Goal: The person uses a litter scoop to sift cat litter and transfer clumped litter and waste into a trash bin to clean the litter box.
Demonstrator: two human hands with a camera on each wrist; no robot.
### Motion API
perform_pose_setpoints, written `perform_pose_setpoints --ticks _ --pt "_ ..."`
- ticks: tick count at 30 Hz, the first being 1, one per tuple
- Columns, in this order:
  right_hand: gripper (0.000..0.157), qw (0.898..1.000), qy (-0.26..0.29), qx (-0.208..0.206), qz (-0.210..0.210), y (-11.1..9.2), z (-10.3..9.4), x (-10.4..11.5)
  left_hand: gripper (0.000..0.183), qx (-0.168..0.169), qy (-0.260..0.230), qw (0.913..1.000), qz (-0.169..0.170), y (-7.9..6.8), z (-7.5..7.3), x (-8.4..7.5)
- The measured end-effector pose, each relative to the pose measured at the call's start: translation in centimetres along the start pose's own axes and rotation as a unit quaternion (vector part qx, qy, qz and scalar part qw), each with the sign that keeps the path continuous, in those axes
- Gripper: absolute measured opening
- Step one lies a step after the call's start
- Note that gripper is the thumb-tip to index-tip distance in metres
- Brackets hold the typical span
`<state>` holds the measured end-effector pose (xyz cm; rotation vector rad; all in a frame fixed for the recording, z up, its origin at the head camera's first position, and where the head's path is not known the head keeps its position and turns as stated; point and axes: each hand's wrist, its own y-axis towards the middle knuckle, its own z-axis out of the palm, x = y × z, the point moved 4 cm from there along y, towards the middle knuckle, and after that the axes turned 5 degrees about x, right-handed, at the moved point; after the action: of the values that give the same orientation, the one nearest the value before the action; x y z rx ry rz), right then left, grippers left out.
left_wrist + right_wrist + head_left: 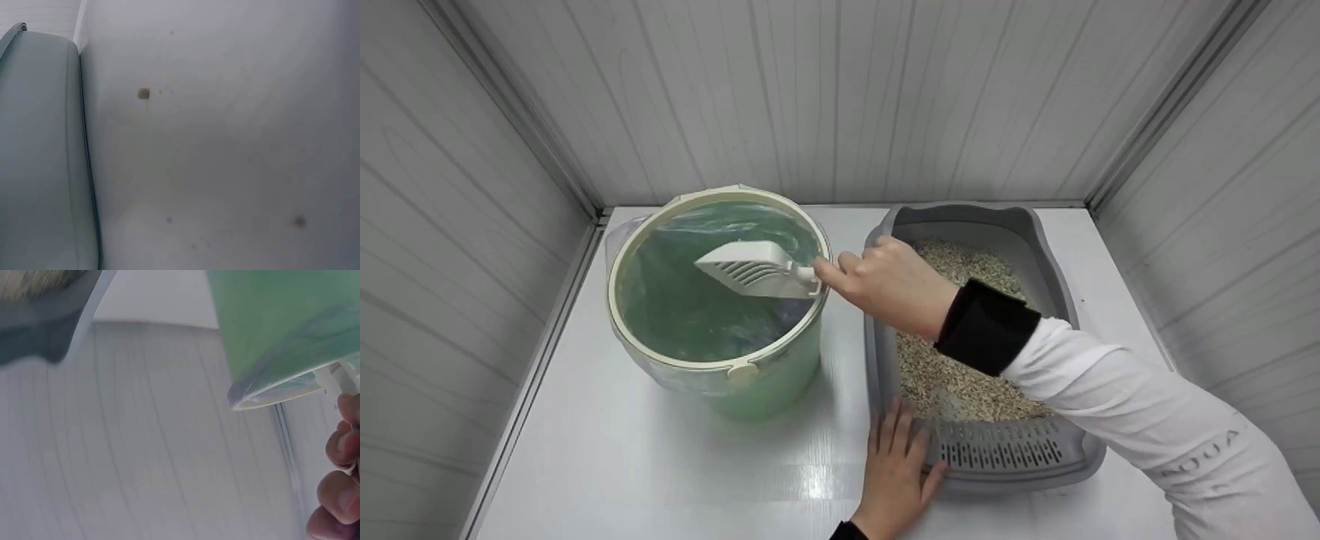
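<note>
My right hand (889, 285) grips the handle of a white slotted litter scoop (757, 268). The scoop's head is tilted over the mouth of a green bucket (765, 401) with a cream rim and a clear plastic liner. In the right wrist view, curled fingers (340, 495) wrap the handle by the bucket's rim. My left hand (894, 472) rests with fingers extended on the near left corner of a grey litter box (877, 360). Tan pellet litter (952, 375) lies inside the box, partly hidden by my right forearm.
A perforated grey ledge (1001, 444) spans the box's near end. Bucket and box stand side by side on a white table (585, 450), with panelled walls (840, 97) behind and at both sides. Small specks dot the white surface in the left wrist view.
</note>
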<state>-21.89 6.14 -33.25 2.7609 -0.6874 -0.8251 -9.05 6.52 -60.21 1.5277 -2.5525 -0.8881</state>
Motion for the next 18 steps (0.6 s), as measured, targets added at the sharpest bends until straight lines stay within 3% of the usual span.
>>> perform_pose_setpoints --ticks 3,6,11,18 --pt "0.014 0.995 0.08 0.006 0.059 -0.6 0.1 -0.9 0.044 -0.003 -0.006 1.0 0.001 0.0 -0.1 0.0" --pt "0.02 0.977 0.166 0.031 0.127 -1.7 0.0 -1.9 0.043 -0.004 -0.006 1.0 0.001 0.0 -0.1 0.0" --pt "0.027 0.927 0.289 0.054 0.234 -5.0 -0.1 -3.2 0.043 -0.011 -0.008 0.9999 0.005 0.0 0.0 -0.1" --pt "0.032 0.851 0.386 0.043 0.354 -11.8 1.6 -3.9 0.042 -0.007 -0.009 0.9999 0.011 0.0 0.0 -0.1"
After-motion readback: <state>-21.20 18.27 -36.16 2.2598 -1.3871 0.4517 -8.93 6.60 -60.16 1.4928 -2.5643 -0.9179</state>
